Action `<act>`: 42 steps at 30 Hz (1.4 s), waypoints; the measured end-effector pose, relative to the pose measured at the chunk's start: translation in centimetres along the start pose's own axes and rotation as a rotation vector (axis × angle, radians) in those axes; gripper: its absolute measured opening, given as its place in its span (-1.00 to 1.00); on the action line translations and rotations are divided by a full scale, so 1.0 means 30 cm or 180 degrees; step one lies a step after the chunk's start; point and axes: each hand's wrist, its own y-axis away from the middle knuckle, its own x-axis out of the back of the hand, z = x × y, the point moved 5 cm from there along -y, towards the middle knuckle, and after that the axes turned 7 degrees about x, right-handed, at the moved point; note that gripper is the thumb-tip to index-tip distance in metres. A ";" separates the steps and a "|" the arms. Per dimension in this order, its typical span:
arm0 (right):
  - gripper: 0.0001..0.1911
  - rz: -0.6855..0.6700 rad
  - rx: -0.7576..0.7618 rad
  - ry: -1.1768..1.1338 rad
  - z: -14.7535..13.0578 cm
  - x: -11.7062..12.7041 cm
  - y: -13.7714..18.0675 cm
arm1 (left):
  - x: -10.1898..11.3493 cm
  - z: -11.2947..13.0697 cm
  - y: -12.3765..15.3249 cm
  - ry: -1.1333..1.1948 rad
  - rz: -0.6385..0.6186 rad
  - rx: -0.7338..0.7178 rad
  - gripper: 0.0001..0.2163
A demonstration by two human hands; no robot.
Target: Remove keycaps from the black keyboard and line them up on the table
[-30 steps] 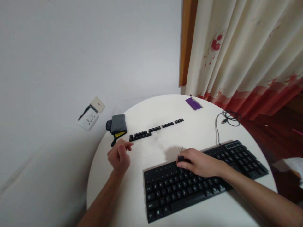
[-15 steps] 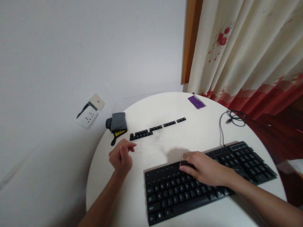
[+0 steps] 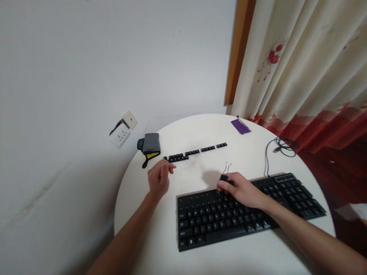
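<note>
My right hand (image 3: pixel 241 189) is closed around a wire keycap puller (image 3: pixel 224 177), its black handle between thumb and fingers and its two thin wire prongs pointing up and away. The hand is over the upper middle of a black keyboard (image 3: pixel 226 233). Along the keyboard's top left edge, the function-key row shows bare spots without caps. My left hand (image 3: pixel 159 179) is loosely curled, index finger partly out, with nothing visible in it. It lies left of the keyboard, just in front of a line of black keycaps (image 3: pixel 179 157) and partly hiding them.
A grey pouch (image 3: pixel 151 143) with yellow lining stands at the table's left edge by the wall socket (image 3: pixel 119 135). Further back lies a purple packet (image 3: pixel 241 126). The keyboard's coiled cable (image 3: pixel 283 147) rests at the right, on the round white table (image 3: pixel 197 126).
My right hand has lifted slightly and turned, so the puller's prongs now point upward, clear of the keys. The whole view has shifted; my left hand keeps its curled shape.
</note>
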 end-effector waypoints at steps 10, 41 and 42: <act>-0.70 0.0948 0.0528 -0.0431 -0.067 0.007 0.027 | -0.218 0.221 0.095 0.0144 -0.2127 0.0322 -0.59; -0.66 0.0792 0.0343 -0.0192 -0.069 -0.035 0.027 | -0.233 0.203 0.129 0.0458 -0.1713 -0.0274 -0.86; -0.66 0.0808 0.0341 -0.0171 -0.067 -0.035 0.027 | -0.233 0.203 0.129 0.0456 -0.1716 -0.0295 -0.86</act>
